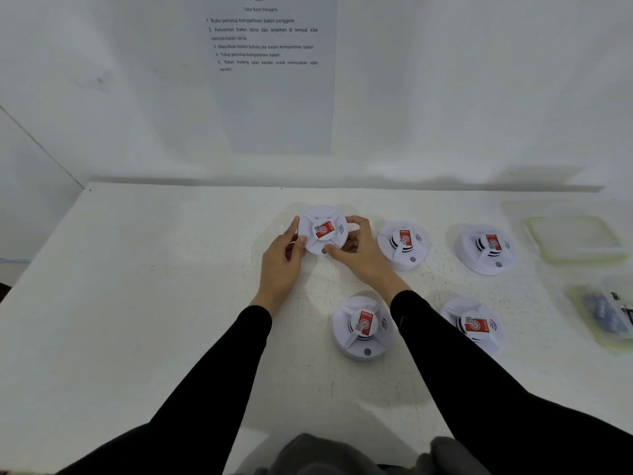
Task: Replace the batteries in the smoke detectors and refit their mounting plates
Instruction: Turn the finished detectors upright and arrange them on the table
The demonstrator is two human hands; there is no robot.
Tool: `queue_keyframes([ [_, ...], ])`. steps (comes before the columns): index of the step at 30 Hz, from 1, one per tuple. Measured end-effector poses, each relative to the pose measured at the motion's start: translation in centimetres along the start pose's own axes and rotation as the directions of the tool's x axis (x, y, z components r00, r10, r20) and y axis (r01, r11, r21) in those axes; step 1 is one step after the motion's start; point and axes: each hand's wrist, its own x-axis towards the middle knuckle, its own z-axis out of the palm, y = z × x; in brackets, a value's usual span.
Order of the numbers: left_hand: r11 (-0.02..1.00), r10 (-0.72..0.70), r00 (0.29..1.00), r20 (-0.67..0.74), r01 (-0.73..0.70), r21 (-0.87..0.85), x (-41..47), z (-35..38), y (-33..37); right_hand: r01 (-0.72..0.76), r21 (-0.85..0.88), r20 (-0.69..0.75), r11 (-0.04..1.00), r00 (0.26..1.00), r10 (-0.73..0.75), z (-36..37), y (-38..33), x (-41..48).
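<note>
On a white table [171,269], seen from a head cam looking down, five round white smoke detectors sit face-up, each w/ a red label at centre. Two arms in black sleeves [212,389] reach fwd. Both the left hand [282,262] and the right hand [359,252] grip the back-left detector [322,229], which is toward the far side of the table, a little apart from the other four. The left thumb and fingers curl round its left rim. The right fingers wrap its right rim, w/ the thumb on the near edge. Cannot tell if it is lifted or resting on the surface.

To its right sit the back-middle detector [403,245], then the back-right detector [486,248]. Nearer the person are the front-left detector [363,327], between the forearms, and the front-right detector [474,325], partly hidden behind a sleeve.

At the far right edge are two clear tubs w/ greenish rims. The upper tub [575,238] looks empty, though blurred. The lower tub [603,313] holds dark blurred items, poss. batteries. On the wall behind, a printed sheet [274,97] lists numbered steps.

Progress, as a judgement: v. early. No unit shows open, no loose mounting plate or battery lies on the table, and the upper tub seems empty, so prob. nothing swapped yet. The two-handed grip suits twisting the base off unit no. 1. Left to do: open, swap, refit plate, x5.
</note>
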Motion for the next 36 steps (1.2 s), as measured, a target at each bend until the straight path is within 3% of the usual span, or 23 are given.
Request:
queue_keyframes([
  [11,1.000,-0.004,1.000,0.000,0.004,-0.002,0.0,0.0,0.0,-0.073,0.089,0.048,0.993,0.996,0.069,-1.1,-0.2,0.3],
  [36,1.000,0.002,1.000,0.001,-0.002,0.009,-0.2,-0.1,0.3,-0.063,0.047,0.021,0.997,0.998,0.062,-1.0,0.0,0.3],
])
